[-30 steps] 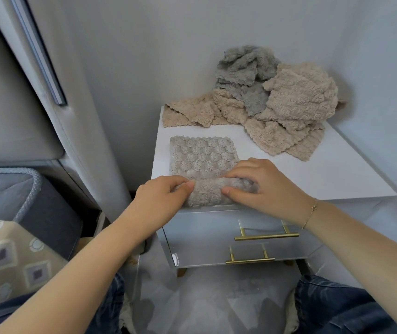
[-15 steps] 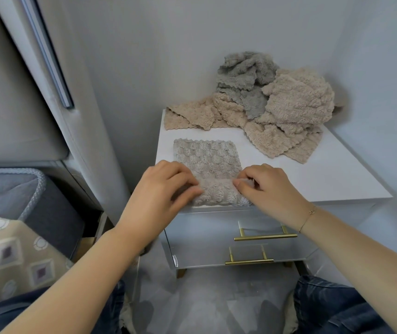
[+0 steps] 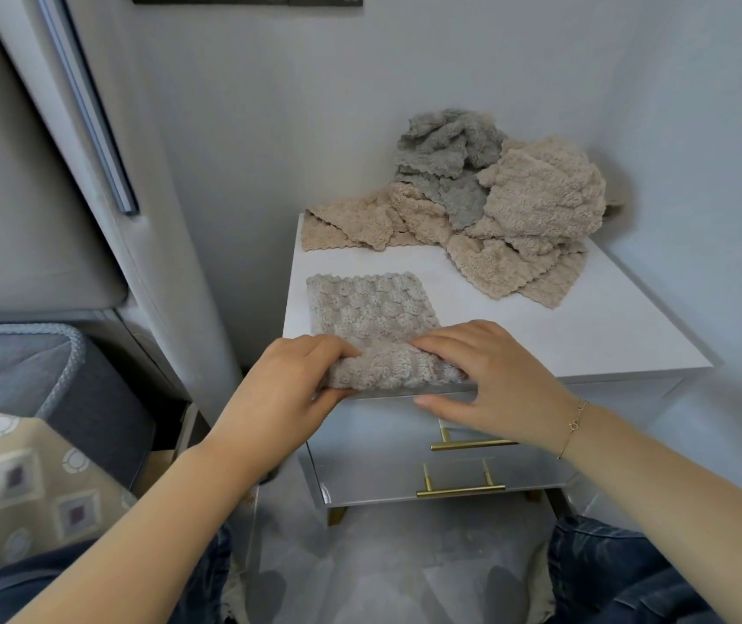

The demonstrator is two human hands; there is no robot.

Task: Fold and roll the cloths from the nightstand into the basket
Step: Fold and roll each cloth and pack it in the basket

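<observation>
A white, smooth-topped nightstand (image 3: 540, 335) fills the corner, its glossy grey drawer fronts fitted with slim brass bar handles (image 3: 461, 490). To the left, low down, sits a dark grey fabric basket (image 3: 90, 398) with a braided rope rim; what lies inside it is hard to make out from this angle. At the back of the nightstand top lies a loose heap of cloths (image 3: 517, 218), fluffy and scallop-edged, mostly beige with one grey piece bunched on top. Nearer the front edge lies a pale taupe cloth (image 3: 369, 308), folded flat into a neat rectangle with a bubbly, quilted pile, its near end turned up into a soft roll. The left hand (image 3: 283, 394) grips the roll's left end, fingers curled over the top and thumb tucked beneath. The right hand (image 3: 490, 376) holds the right end, fingers lying close together across the roll, thumb stretched out below the nightstand's front edge. A thin gold bracelet (image 3: 573, 427) circles the right wrist.
</observation>
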